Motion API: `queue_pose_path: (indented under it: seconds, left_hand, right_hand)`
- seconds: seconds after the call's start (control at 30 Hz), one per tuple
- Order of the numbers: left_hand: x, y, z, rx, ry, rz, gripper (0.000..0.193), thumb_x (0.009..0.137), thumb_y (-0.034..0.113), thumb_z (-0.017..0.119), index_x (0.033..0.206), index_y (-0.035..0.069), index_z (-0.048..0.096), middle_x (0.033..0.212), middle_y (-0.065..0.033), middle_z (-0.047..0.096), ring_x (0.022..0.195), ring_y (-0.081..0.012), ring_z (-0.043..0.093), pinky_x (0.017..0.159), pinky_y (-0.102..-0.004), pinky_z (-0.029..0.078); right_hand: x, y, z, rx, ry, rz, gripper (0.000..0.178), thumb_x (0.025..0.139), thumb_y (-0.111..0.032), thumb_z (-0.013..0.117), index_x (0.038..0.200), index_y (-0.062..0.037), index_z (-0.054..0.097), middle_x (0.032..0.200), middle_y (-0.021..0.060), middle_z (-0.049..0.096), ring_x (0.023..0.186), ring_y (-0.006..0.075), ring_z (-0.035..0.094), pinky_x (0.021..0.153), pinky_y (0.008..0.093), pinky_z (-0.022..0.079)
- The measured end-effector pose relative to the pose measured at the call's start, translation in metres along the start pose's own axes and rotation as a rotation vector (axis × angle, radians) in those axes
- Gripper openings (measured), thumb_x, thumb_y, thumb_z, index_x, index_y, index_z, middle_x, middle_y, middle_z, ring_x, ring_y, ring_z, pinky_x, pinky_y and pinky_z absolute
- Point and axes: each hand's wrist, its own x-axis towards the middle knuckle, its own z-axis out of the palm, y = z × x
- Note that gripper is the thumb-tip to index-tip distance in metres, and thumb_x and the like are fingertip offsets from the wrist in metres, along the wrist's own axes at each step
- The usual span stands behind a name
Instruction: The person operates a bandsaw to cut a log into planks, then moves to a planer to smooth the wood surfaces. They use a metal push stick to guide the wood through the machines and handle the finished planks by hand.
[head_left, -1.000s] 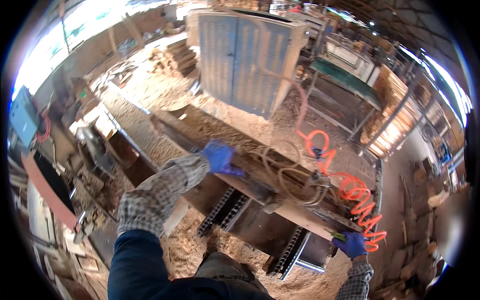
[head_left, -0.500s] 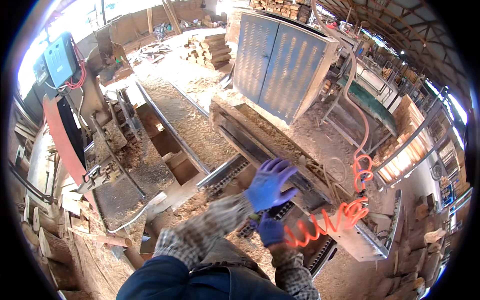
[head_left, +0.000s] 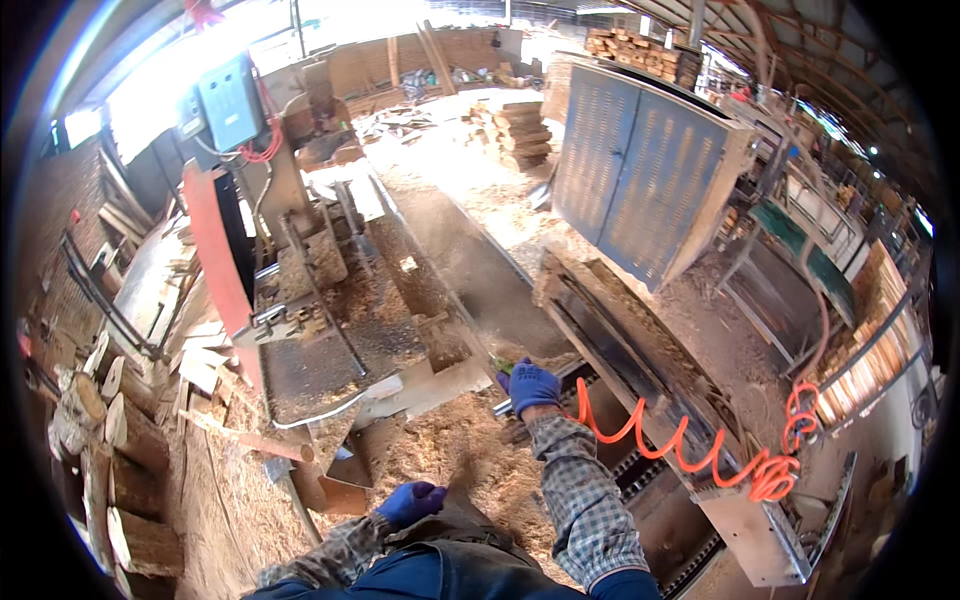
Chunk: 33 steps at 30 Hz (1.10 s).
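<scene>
My right hand (head_left: 531,387), in a purple-blue glove, reaches forward over the end of the machine's rails. It is closed round an air blow gun (head_left: 505,373), of which only a small green part shows. An orange coiled hose (head_left: 655,445) runs from beside this hand to the right. Ahead of it, a cloud of dust (head_left: 490,290) hangs over the metal rail (head_left: 480,225). In a matching glove, my left hand (head_left: 410,504) is held low by my waist, its fingers curled closed with nothing visible in them. Below lies sawdust (head_left: 430,435).
A long machine beam (head_left: 640,360) stands to the right, with a blue metal cabinet (head_left: 640,165) behind it. On the left are a sawing machine with a red guard (head_left: 215,255), a blue control box (head_left: 230,103) and cut logs (head_left: 135,435). Stacked timber (head_left: 510,135) lies farther back.
My left hand has drawn back from the machine beam to my waist and closed. My right hand has reached forward with the blow gun, the coiled hose has stretched, and dust has risen.
</scene>
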Motion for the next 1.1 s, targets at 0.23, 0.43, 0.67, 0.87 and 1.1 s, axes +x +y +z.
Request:
queue_pose_path:
  seconds: [0.23, 0.43, 0.67, 0.87, 1.1]
  left_hand:
    - [0.046, 0.011, 0.005, 0.498, -0.241, 0.347, 0.03, 0.099, 0.036, 0.059, 0.101, 0.007, 0.069, 0.094, -0.0174, 0.07, 0.086, -0.0333, 0.067, 0.079, -0.044, 0.052]
    - [0.089, -0.001, -0.035, 0.434, -0.367, 0.498, 0.029, 0.094, 0.037, 0.061, 0.101, 0.01, 0.07, 0.096, -0.0203, 0.069, 0.091, -0.0412, 0.066, 0.081, -0.049, 0.051]
    - [0.105, -0.002, -0.099, 0.452, -0.288, 0.263, 0.04, 0.098, 0.045, 0.056, 0.102, 0.009, 0.072, 0.1, -0.0207, 0.071, 0.094, -0.0403, 0.068, 0.085, -0.0487, 0.053]
    - [0.116, -0.017, -0.131, 0.555, -0.272, 0.223, 0.04, 0.098, 0.043, 0.052, 0.107, 0.009, 0.071, 0.102, -0.0214, 0.071, 0.096, -0.0406, 0.068, 0.085, -0.0497, 0.053]
    - [0.128, -0.017, -0.12, 0.461, -0.123, 0.197, 0.038, 0.097, 0.042, 0.053, 0.112, 0.012, 0.071, 0.108, -0.0185, 0.072, 0.101, -0.0387, 0.069, 0.089, -0.0486, 0.053]
  right_hand:
    - [0.014, -0.076, 0.013, 0.16, -0.099, -0.128, 0.072, 0.09, -0.069, 0.058, 0.112, -0.0014, 0.065, 0.098, 0.0257, 0.073, 0.096, 0.0431, 0.071, 0.082, 0.0551, 0.054]
    - [0.041, -0.119, 0.084, 0.295, -0.46, -0.522, 0.062, 0.099, -0.061, 0.049, 0.138, -0.0136, 0.06, 0.129, 0.0193, 0.066, 0.115, 0.0399, 0.064, 0.099, 0.0462, 0.05]
    - [0.08, -0.158, 0.091, 0.098, -0.588, -0.414, 0.059, 0.097, -0.063, 0.051, 0.141, -0.0241, 0.058, 0.127, 0.0176, 0.067, 0.114, 0.0402, 0.065, 0.099, 0.0473, 0.051]
    - [0.145, -0.19, 0.02, 0.279, -0.263, -0.067, 0.065, 0.089, -0.067, 0.061, 0.114, -0.0079, 0.071, 0.106, 0.0245, 0.072, 0.1, 0.0432, 0.069, 0.082, 0.0508, 0.055]
    - [0.197, -0.191, 0.02, 0.192, -0.251, -0.193, 0.075, 0.084, -0.074, 0.062, 0.105, -0.0039, 0.076, 0.099, 0.0285, 0.071, 0.096, 0.0438, 0.07, 0.084, 0.0485, 0.056]
